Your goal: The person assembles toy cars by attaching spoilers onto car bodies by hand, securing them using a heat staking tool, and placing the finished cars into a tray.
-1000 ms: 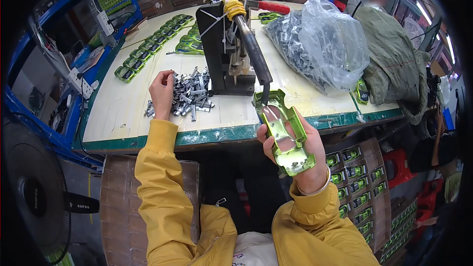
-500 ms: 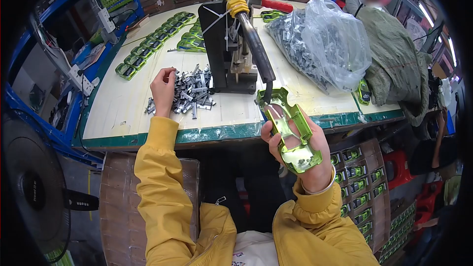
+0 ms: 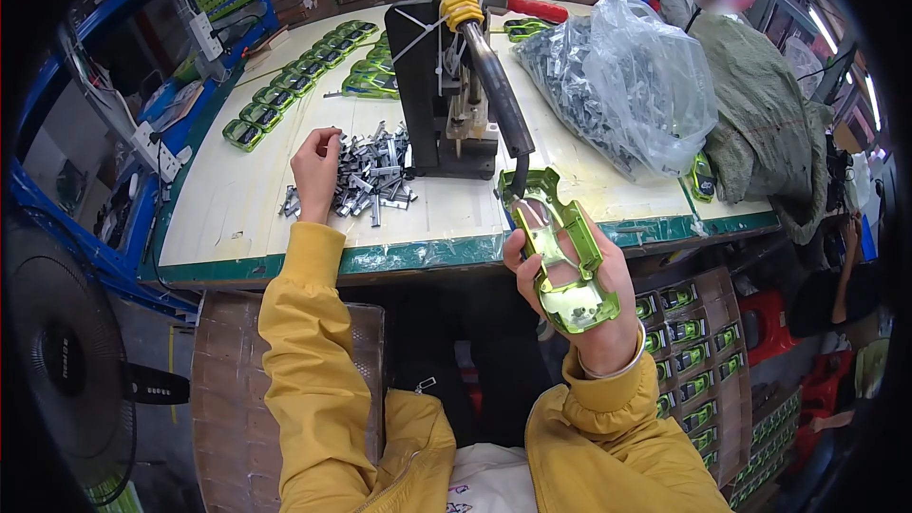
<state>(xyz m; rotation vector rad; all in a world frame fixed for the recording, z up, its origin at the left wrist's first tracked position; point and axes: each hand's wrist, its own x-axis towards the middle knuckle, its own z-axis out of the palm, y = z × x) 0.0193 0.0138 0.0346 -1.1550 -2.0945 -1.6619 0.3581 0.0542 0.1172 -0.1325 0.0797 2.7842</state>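
Observation:
My right hand [image 3: 612, 277] is closed around a shiny green plastic toy car body shell [image 3: 581, 307], its hollow inside facing up. The shell's far end lies just under the tip of a dark tube [image 3: 519, 179] that hangs from the black bench press [image 3: 425, 95]. Over on the left, my left hand [image 3: 313, 174] rests at the edge of a pile of small grey and silver clip-like parts [image 3: 372, 176]. Its fingers are curled together, and whatever they may hold is hidden.
Finished-looking green car bodies [image 3: 282, 95] stand in a row at the table's left. A clear plastic bag of grey parts [image 3: 617, 85] and a green sack [image 3: 760, 114] occupy the right. Below are a compartment tray of cars [image 3: 698, 356], a brown tray [image 3: 233, 389] and a fan [image 3: 66, 361].
Both hands stay almost in place, and the green shell has shifted only very slightly. A person at the back right has moved their head.

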